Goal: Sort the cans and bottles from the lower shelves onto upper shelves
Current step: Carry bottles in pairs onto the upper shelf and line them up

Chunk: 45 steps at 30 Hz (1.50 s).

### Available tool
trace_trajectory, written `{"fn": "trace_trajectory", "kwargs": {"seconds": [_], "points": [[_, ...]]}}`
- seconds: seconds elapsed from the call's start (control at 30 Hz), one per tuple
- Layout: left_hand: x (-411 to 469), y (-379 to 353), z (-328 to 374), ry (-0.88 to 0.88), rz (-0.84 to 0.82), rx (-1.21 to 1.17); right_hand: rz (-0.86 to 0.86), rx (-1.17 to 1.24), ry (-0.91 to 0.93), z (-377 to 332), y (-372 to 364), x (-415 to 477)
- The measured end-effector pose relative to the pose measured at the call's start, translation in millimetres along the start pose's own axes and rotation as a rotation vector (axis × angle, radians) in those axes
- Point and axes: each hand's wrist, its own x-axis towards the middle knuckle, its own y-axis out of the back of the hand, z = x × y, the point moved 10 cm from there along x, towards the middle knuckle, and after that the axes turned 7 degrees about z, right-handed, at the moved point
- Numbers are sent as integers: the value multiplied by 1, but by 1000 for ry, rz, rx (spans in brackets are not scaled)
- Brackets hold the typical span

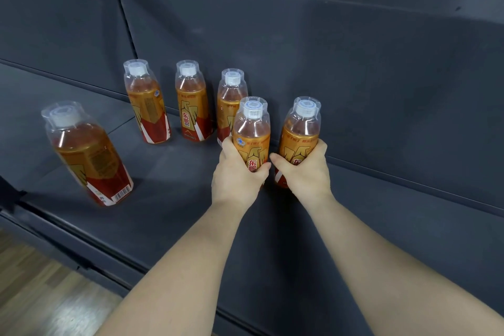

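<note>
Down in the left corner a strip of wooden floor showed below the edge of the dark grey shelf. Farthest left on that shelf, near its front, the lone bottle stood by itself, well apart from the others, its barcode side facing out. Further back, close to the back panel, three more stood upright in a loose row: the first back bottle, the second back bottle and the third back bottle, this last one partly hidden behind what the person held. All had the same amber drink, gold and red labels and white caps under clear covers (as alike as peas, from where I stood).

Right of the row, the left hand was wrapped round the lower half of the left-held bottle, fingers curled about it and thumb across the label. Just beside it, thumbs nearly touching, the right hand gripped the right-held bottle in the same way. Both bottles were upright and close together over the shelf. Their bases were hidden by the hands, so I could not tell whether they rested on it.
</note>
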Motion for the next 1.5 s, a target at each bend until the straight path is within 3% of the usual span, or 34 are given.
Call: {"fn": "trace_trajectory", "kwargs": {"seconds": [0.53,0.8,1.1,1.5], "points": [[0,4,8,16,10,-69,16,-54,10,-8,15,-13],[-20,0,30,-63,-46,-70,98,-83,-8,-7,53,-34],[-73,-47,77,-194,-222,-63,246,-93,-44,14,137,-66],[-214,-125,165,-330,-462,-125,521,-162,-162,65,315,-149]]}}
